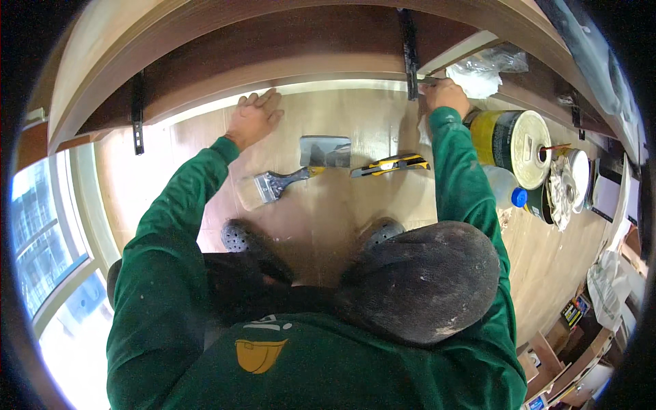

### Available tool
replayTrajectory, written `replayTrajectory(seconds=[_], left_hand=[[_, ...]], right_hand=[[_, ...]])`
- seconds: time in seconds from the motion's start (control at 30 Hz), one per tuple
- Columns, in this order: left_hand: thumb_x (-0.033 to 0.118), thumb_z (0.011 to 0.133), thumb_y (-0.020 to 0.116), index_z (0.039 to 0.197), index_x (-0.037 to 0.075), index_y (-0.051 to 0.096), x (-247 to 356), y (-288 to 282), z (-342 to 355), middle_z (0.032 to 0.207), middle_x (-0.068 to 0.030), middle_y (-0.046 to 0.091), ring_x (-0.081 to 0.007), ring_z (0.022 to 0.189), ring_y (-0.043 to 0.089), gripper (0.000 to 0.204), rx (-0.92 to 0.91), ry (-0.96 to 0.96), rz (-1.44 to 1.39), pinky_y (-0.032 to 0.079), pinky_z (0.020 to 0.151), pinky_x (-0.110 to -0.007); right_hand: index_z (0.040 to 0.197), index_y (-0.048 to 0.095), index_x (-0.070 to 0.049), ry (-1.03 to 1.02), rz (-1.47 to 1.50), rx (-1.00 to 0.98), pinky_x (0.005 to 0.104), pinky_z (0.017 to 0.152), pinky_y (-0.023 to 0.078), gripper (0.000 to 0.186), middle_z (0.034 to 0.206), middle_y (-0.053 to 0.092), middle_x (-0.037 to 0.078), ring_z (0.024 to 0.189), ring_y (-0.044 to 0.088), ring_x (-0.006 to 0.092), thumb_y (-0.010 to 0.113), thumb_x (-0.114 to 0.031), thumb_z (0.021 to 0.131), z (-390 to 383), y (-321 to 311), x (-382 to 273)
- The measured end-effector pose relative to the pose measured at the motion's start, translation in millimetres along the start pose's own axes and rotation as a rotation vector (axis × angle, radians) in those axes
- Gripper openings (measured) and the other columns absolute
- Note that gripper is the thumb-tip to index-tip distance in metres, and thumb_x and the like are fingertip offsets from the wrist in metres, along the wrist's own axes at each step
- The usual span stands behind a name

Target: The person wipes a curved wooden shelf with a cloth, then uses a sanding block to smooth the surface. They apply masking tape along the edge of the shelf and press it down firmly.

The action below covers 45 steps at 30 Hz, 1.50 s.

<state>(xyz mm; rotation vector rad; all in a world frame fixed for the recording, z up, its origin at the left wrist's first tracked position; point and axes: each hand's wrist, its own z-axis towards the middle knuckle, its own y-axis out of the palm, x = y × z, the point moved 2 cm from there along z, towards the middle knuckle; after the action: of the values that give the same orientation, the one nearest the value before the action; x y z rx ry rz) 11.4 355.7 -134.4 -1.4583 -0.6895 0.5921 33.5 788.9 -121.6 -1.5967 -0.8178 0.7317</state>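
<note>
My left hand (pixel 256 117) reaches to the lower edge of a brown wooden panel (pixel 273 58), its fingers spread by a white strip (pixel 321 87). Farther right, my right hand (pixel 447 97) has its fingers curled at the panel's edge, beside a black metal rail (pixel 408 55). A dark bit shows at its fingertips, but I cannot make out what it is. Between my arms, on the floor, lie a wide paintbrush (pixel 277 186) with pale bristles, a flat grey rectangular plate (pixel 325 151) and a yellow-and-black utility knife (pixel 391 165).
Right of my right arm lies a yellow-and-black paint can (pixel 509 145), beside a clear bottle with a blue cap (pixel 504 188) and a crumpled white cloth (pixel 563 195). Clear plastic wrap (pixel 488 68) sits beyond my right hand. A second black rail (pixel 138 113) hangs at left, near a window (pixel 41 225).
</note>
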Motion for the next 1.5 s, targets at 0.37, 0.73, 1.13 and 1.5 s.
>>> replayTrajectory(seconds=[0.37, 0.73, 1.13, 1.5], left_hand=[[0.028, 0.088, 0.06, 0.113, 0.011, 0.068, 176, 3, 94, 0.099, -0.0157, 0.068, -0.0332, 0.088, 0.066, 0.032, -0.021, -0.169, -0.787, 0.053, 0.08, -0.04], [0.034, 0.092, 0.057, 0.121, 0.023, 0.065, 208, 11, 119, 0.102, -0.0144, 0.069, -0.0313, 0.086, 0.067, 0.032, -0.038, -0.31, -1.049, 0.053, 0.075, -0.038], [0.022, 0.089, 0.06, 0.106, 0.013, 0.071, 204, 10, 112, 0.094, -0.0134, 0.07, -0.0307, 0.079, 0.067, 0.022, 0.062, -0.263, -1.01, 0.053, 0.071, -0.037], [0.017, 0.088, 0.061, 0.107, 0.009, 0.071, 199, 30, 113, 0.076, -0.01, 0.067, -0.0197, 0.065, 0.065, 0.023, 0.369, -0.285, -0.92, 0.052, 0.061, -0.033]], right_hand=[[0.091, 0.072, -0.011, -0.093, -0.029, 0.09, 0.0421, 0.076, 0.057, 0.029, 0.094, 0.071, 0.015, 0.087, 0.07, 0.0335, 0.062, -0.037, 0.08, -23, 3, 7], [0.092, 0.071, -0.02, -0.409, 0.133, 0.13, 0.0478, 0.064, 0.054, 0.017, 0.082, 0.068, 0.013, 0.072, 0.066, 0.036, 0.062, -0.029, 0.082, -101, -13, -8], [0.091, 0.074, -0.018, -0.273, 0.188, 0.08, 0.0466, 0.069, 0.054, 0.02, 0.078, 0.069, 0.016, 0.071, 0.067, 0.0357, 0.061, -0.029, 0.081, -111, 13, -14], [0.094, 0.074, -0.011, 0.146, 0.823, 0.024, 0.0408, 0.063, 0.052, 0.02, 0.074, 0.067, 0.017, 0.069, 0.067, 0.0323, 0.063, -0.023, 0.082, -91, 24, 13]])
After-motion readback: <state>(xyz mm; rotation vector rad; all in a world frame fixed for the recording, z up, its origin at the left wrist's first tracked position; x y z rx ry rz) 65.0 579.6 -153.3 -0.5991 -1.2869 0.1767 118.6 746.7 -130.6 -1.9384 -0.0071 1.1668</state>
